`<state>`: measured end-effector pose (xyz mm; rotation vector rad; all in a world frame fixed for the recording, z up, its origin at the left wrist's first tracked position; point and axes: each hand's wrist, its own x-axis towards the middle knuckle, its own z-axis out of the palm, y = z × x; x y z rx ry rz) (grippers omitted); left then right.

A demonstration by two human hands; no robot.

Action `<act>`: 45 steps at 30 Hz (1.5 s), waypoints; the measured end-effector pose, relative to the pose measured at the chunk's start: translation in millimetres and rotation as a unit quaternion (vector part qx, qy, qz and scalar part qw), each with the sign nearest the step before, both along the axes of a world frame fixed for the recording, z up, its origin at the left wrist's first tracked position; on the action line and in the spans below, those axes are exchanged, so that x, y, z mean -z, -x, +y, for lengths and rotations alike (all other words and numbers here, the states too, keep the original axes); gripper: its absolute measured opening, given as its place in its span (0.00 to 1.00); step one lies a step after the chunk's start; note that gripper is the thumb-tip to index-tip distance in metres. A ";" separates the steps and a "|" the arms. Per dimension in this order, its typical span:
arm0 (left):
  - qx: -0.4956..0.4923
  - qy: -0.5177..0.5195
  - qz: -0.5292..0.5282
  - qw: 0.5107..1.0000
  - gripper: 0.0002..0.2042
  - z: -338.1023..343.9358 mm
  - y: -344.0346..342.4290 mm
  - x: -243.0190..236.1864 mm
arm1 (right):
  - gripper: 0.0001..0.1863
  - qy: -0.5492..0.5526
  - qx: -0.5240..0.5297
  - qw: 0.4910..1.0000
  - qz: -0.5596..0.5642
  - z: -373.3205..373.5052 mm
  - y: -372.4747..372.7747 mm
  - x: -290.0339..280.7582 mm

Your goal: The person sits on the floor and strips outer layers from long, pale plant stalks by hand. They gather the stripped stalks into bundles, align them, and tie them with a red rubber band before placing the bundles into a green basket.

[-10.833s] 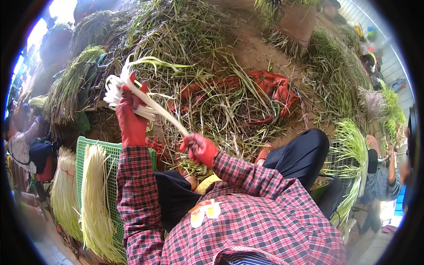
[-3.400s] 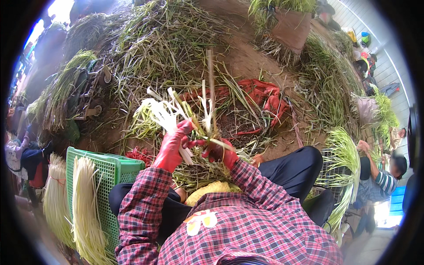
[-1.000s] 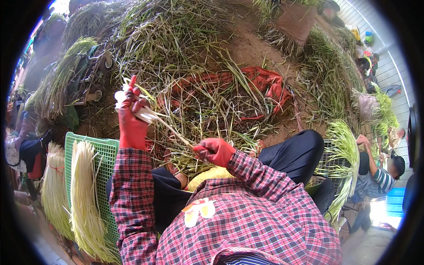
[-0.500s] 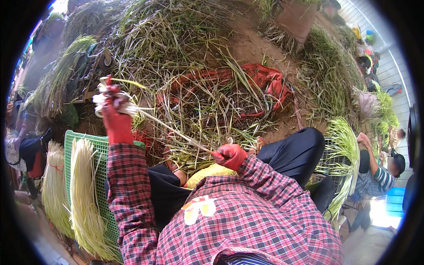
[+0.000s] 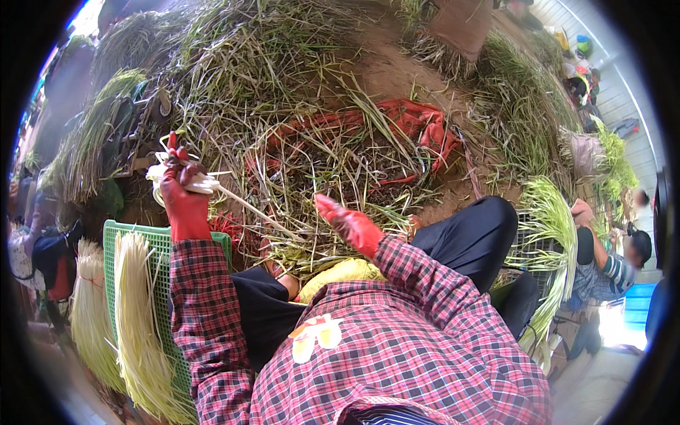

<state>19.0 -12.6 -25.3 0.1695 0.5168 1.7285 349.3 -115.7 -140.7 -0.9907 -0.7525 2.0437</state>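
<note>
My left hand (image 5: pixel 183 185), in a red glove, is raised on the left with its fingers closed around a small bunch of pale vegetable stalks (image 5: pixel 205 182). The white ends bunch up around the fingers, and one long stalk (image 5: pixel 256 212) slants down to the right toward the litter. Farther right, my right hand (image 5: pixel 348 225), also red-gloved, has its fingers stretched out flat. It holds nothing and hovers over the leaf litter, apart from that stalk's lower end. Beside my left forearm, a thick row of trimmed pale stalks (image 5: pixel 138 312) lies on a green plastic crate (image 5: pixel 113 237).
Leaf litter (image 5: pixel 333 163) and a red mesh sack (image 5: pixel 432 131) lie ahead of me. A tied bundle (image 5: pixel 88 290) stands far left, light-green stalks (image 5: pixel 552 241) to my right. Grassy heaps (image 5: pixel 262 49) rise at the back. A co-worker (image 5: pixel 602 262) sits at the far right.
My right hand has let go of the long stalk's end, opened its fingers and moved slightly up and left. The left hand keeps its bunch nearly in place.
</note>
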 end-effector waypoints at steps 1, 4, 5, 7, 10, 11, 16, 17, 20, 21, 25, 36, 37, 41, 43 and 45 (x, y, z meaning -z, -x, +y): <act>0.006 0.004 0.005 1.000 0.20 -1.4 -6.8 0.6 | 0.26 0.017 -0.033 0.999 0.039 2.3 16.3 -5.0; 0.013 -0.006 0.016 1.000 0.19 -2.4 -19.2 0.0 | 0.27 0.088 -0.143 0.984 0.055 -23.5 46.8 -20.0; 0.002 0.003 0.001 1.000 0.19 -2.8 -22.0 0.0 | 0.21 -0.082 -0.271 0.950 -0.132 -31.1 55.3 -24.5; 0.002 -0.059 0.043 0.997 0.21 -6.0 -32.3 4.3 | 0.17 -0.076 -0.295 0.935 -0.182 -38.9 59.4 -34.5; 0.021 -0.056 0.153 0.986 0.20 -14.2 -48.1 10.8 | 0.12 -0.177 -0.109 0.971 -0.117 -19.7 63.1 -48.3; 0.012 0.017 0.208 0.978 0.19 -18.9 -55.5 14.5 | 0.10 -0.157 -0.069 0.979 -0.110 -6.2 64.9 -51.3; 0.211 0.238 0.227 0.920 0.18 -40.0 -101.1 41.7 | 0.10 -0.423 -0.048 0.834 -0.351 35.2 68.9 -48.7; 0.233 0.230 0.120 0.937 0.19 -37.1 -108.1 45.2 | 0.11 -0.413 -0.093 0.825 -0.374 38.6 69.0 -43.6; 0.203 0.160 -0.066 0.964 0.17 -21.4 -102.9 36.9 | 0.23 -0.279 -0.167 0.939 -0.115 67.1 61.4 -14.6; 0.158 0.186 -0.158 0.957 0.15 -11.9 -95.6 28.8 | 0.28 -0.290 -0.171 0.936 0.097 87.7 50.5 0.2; 0.105 0.020 -0.009 0.994 0.23 5.6 -81.8 -1.3 | 0.13 -0.273 0.057 0.921 -0.271 201.0 11.9 85.6; 0.197 0.029 -0.114 0.973 0.26 14.9 -77.7 7.6 | 0.20 -0.031 -0.026 0.799 -0.600 191.4 -47.8 201.6; 0.215 0.041 -0.127 0.967 0.26 15.3 -78.8 11.4 | 0.17 0.004 0.018 0.861 -0.509 186.5 -45.7 193.4; 0.253 0.152 -0.082 0.952 0.22 6.9 -93.0 20.6 | 0.08 0.063 0.185 0.979 -0.052 147.0 -27.4 135.9; 0.263 0.173 -0.020 0.949 0.20 -1.4 -103.9 23.2 | 0.07 -0.025 0.155 0.985 -0.066 123.7 -15.4 97.0; 0.243 0.231 0.076 0.939 0.19 -12.2 -113.0 25.4 | 0.07 -0.013 0.148 0.987 -0.066 101.0 -0.7 58.3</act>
